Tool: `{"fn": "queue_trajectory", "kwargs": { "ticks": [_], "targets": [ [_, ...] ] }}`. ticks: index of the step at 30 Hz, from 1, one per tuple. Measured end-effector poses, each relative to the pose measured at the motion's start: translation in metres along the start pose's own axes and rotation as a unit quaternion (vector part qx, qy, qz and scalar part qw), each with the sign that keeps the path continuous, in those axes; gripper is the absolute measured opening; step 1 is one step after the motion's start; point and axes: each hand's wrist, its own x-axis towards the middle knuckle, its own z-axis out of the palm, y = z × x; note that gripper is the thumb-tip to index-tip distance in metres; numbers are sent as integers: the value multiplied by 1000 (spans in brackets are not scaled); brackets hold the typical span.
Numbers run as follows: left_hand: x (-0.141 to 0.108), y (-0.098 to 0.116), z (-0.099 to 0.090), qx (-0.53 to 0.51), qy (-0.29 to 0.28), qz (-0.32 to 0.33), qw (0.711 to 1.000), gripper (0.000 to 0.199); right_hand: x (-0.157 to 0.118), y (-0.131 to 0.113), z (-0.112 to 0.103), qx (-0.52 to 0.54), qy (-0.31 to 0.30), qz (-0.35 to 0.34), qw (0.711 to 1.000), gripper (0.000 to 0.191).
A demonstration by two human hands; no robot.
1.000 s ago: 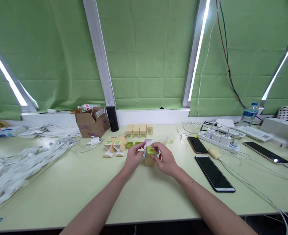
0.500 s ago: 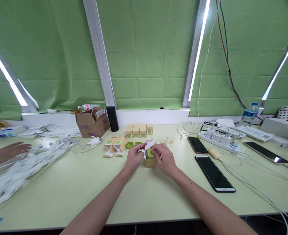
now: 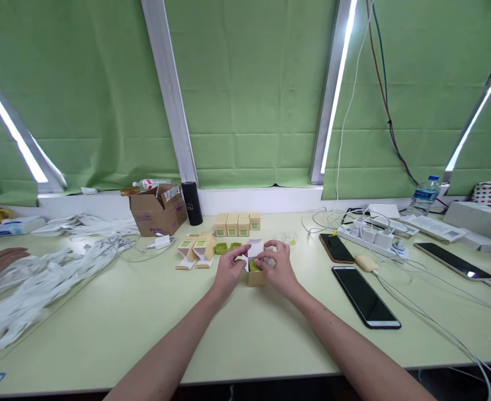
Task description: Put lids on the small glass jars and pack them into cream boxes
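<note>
A small open cardboard box [image 3: 256, 279] with a white inside stands between my hands at the middle of the table. My left hand [image 3: 227, 270] steadies its left side, thumb and index finger at the flap. Inside the box's mouth sits a small yellow-green case [image 3: 253, 267]. The fingertips of my right hand [image 3: 279, 270] are closed on that case from the right. Just behind my left hand lie green open pieces [image 3: 221, 248]. Two open cardboard boxes [image 3: 205, 250] lie farther left. Small clear plastic pieces [image 3: 290, 239] are behind my right hand.
Several closed small boxes [image 3: 232, 224] line up at the back, near a black cylinder [image 3: 191, 203] and a brown carton [image 3: 157, 210]. White straps [image 3: 57, 278] and another person's hand [image 3: 1, 263] are at left. Phones [image 3: 366, 298], cables and a power strip [image 3: 373, 243] fill the right.
The green case has sunk lower into the box, with my right hand's fingers following it. The other person's hand at left has drawn back toward the left edge.
</note>
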Motion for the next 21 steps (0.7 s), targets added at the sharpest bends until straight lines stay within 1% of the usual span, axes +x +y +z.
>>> {"fn": "queue_trajectory", "kwargs": {
  "ticks": [4, 8, 12, 14, 16, 18, 21],
  "targets": [
    [0, -1, 0, 0, 3, 1, 1000, 49, 2, 7, 4, -5, 2, 17, 1000, 10],
    [-1, -1, -1, -1, 3, 2, 1000, 48, 2, 13, 7, 12, 6, 0, 1000, 11],
    [-1, 0, -1, -3, 0, -3, 1000, 49, 2, 10, 2, 28, 10, 6, 1000, 15],
    [-1, 1, -1, -5, 0, -8, 1000, 50, 4, 7, -5, 57, 22, 18, 998, 21],
    [-1, 1, 0, -6, 0, -10, 1000, 49, 7, 6, -11, 108, 36, 38, 993, 27],
    [-1, 1, 0, -9, 2, -9, 1000, 48, 10, 10, -14, 157, 45, 68, 984, 29],
    [-1, 1, -1, -14, 1, -10, 1000, 48, 13, 19, -13, 189, 56, 109, 974, 27]
  ]
}}
